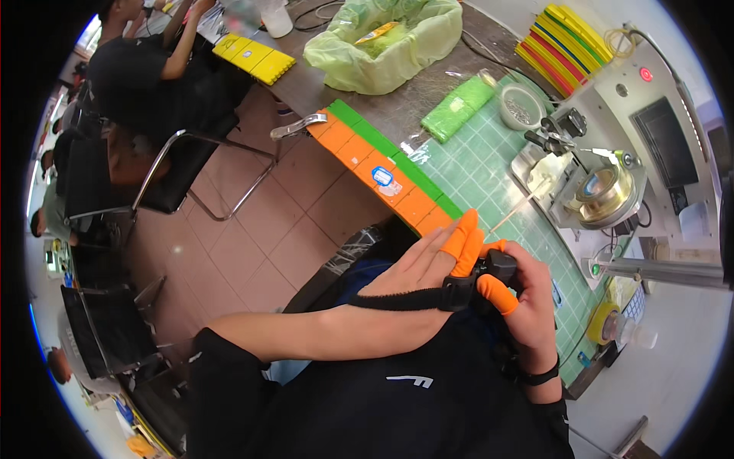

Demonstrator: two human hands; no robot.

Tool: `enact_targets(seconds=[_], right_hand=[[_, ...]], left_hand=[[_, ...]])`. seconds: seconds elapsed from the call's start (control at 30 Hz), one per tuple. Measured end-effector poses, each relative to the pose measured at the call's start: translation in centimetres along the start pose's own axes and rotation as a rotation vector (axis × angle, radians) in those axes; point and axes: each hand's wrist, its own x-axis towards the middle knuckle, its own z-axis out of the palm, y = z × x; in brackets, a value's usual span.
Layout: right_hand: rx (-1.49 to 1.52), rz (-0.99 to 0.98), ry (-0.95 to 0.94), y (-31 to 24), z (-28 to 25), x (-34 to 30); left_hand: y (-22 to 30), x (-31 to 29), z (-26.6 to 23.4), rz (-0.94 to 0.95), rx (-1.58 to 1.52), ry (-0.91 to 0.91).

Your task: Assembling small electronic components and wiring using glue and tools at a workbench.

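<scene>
My left hand [413, 275] reaches across in front of my body, fingers stretched out and together, with orange finger cots on some fingertips. A black strap [405, 299] runs round its palm, with a small black box-shaped device [498, 266] by its fingertip end. My right hand [535, 294], also wearing orange finger cots and a black wristband, closes its thumb and fingers round that device. Both hands meet at the near edge of a green gridded cutting mat [527, 245]. A thin pale stick [514, 213] slants over the mat just beyond them.
An orange-and-green strip [382, 172] lines the bench's left edge. Beyond lie a green package [459, 105], a bag-lined basin [382, 65] and a bowl of small metal parts [521, 107]. A machine with a round metal dish [600, 191] stands right. Chairs [199, 172] and people are left.
</scene>
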Motion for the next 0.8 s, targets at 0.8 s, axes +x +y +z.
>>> enact_targets(seconds=[0.8], right_hand=[[0.017, 0.218, -0.316, 1.2, -8.2, -6.6]], left_hand=[[-6.5, -9.0, -4.3, -0.588, -0.106, -1.085]])
